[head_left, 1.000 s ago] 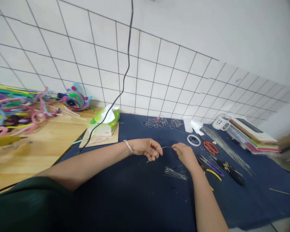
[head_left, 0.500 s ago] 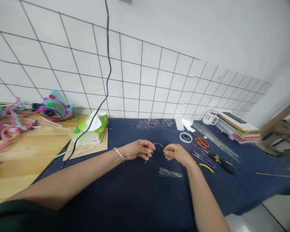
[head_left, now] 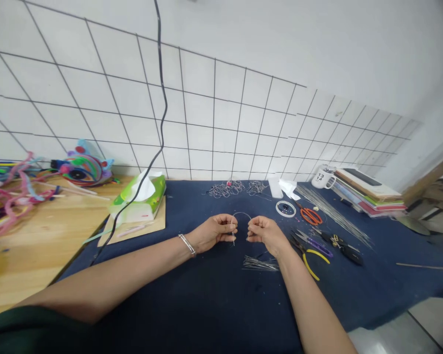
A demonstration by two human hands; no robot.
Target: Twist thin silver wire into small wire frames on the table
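Observation:
A thin metal wire (head_left: 241,213) arches between my two hands above the dark blue cloth. My left hand (head_left: 217,231) pinches one end of it, and a short straight length sticks out below those fingers. Closed on the other end is my right hand (head_left: 264,233). A small bundle of cut wires (head_left: 260,263) lies on the cloth just below my right hand. To the right of that hand are yellow-handled pliers (head_left: 312,260), partly hidden by my wrist, and purple-handled snips (head_left: 317,245).
Orange-handled scissors (head_left: 310,215), a white ring (head_left: 285,209), black pliers (head_left: 345,250) and long wires (head_left: 335,214) lie at the right. Tangled wire pieces (head_left: 225,189) sit at the back. A tissue box (head_left: 142,199), a hanging black cable (head_left: 162,118) and pipe cleaners (head_left: 18,191) are leftward.
The wire between my hands has bent into a taller, rounder arch. My right hand has turned slightly and shifted a little, showing more of the yellow-handled pliers.

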